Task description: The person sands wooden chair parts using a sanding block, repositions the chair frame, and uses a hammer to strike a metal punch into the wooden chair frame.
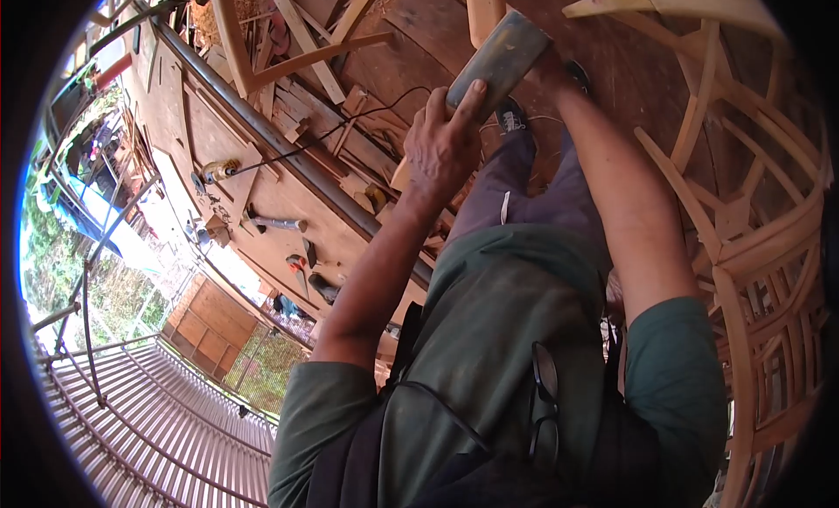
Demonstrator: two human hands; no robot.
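My left hand [444, 141] is closed on a grey, worn, flat-sided block [500, 64], its thumb lying over the near face. What kind of tool or part the block is, I cannot make out. My right hand [547, 69] is at the block's far right end, in shadow. Its fingers are hidden behind the block, so its grip does not show. Just beyond the block, a pale wooden piece [486, 11] reaches in from the top. A short bit of light wood [401, 174] shows beside my left wrist.
Wooden chair frames [738, 272] stand close on the right. At left, a workbench [229, 239] carries a yellow corded power tool [218, 170], a hammer [278, 223] and other hand tools. A metal pipe [288, 154] runs along its edge. Wood offcuts [310, 49] and a black cord [350, 119] lie beyond.
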